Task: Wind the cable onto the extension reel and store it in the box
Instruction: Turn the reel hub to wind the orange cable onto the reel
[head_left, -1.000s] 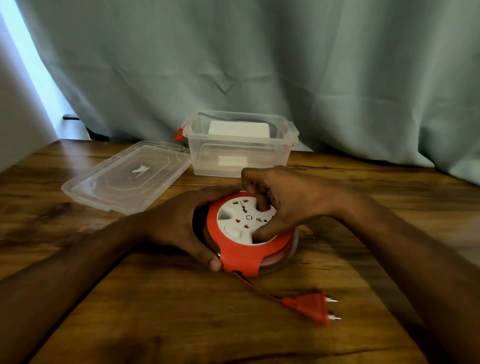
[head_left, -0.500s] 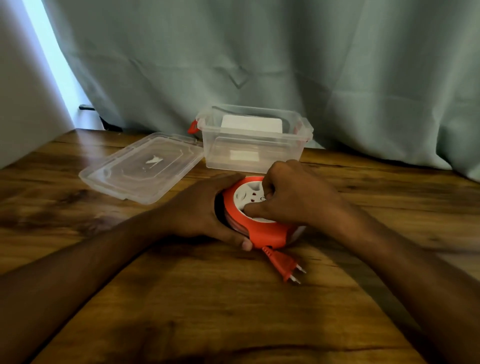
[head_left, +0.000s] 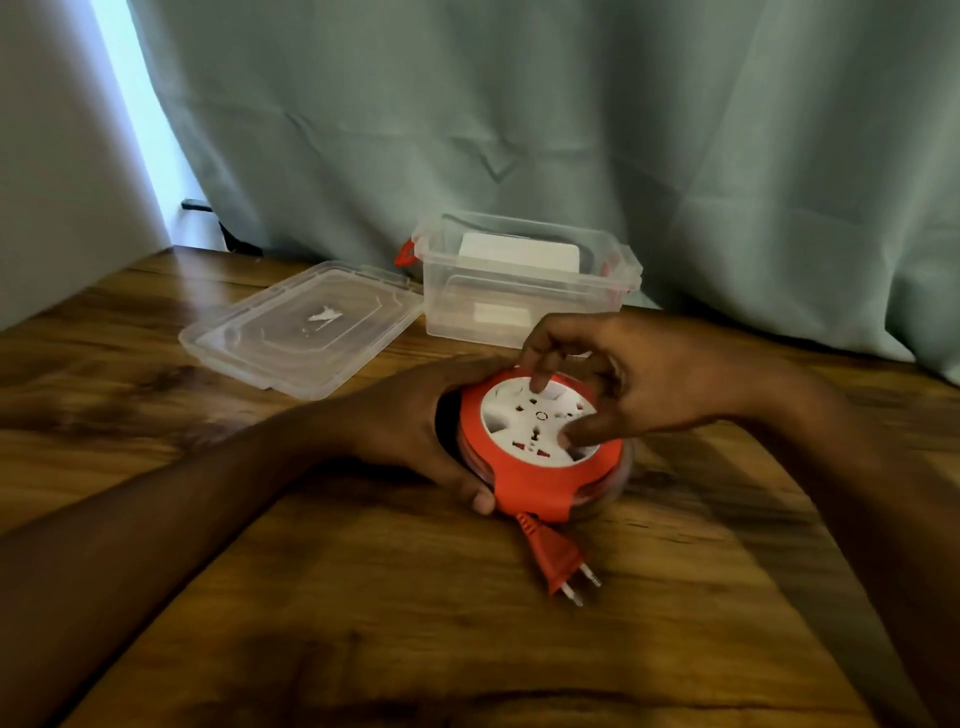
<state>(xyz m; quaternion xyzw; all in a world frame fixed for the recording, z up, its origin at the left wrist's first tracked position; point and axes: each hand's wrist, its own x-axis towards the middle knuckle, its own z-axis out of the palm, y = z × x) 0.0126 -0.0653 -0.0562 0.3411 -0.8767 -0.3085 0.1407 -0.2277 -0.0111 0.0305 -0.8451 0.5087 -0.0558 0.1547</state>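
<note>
The round orange extension reel (head_left: 524, 475) with a white socket face lies flat on the wooden table. My left hand (head_left: 415, 426) grips its left side, thumb at the front edge. My right hand (head_left: 623, 379) reaches over from the right, a fingertip and the thumb pressing into recesses of the white face. The orange plug (head_left: 558, 564) sticks out of the reel's front, its two pins pointing toward me; almost no cable shows outside. The clear plastic box (head_left: 524, 312) stands open just behind the reel, with a white object inside.
The box's clear lid (head_left: 296, 332) lies flat on the table to the left of the box. A grey-green curtain (head_left: 571, 130) hangs behind the table. Bare wooden tabletop (head_left: 363, 623) lies in front of the reel.
The loose cable has been drawn into the reel, pulling the plug from well out front right up against it. My right hand has turned on the white face.
</note>
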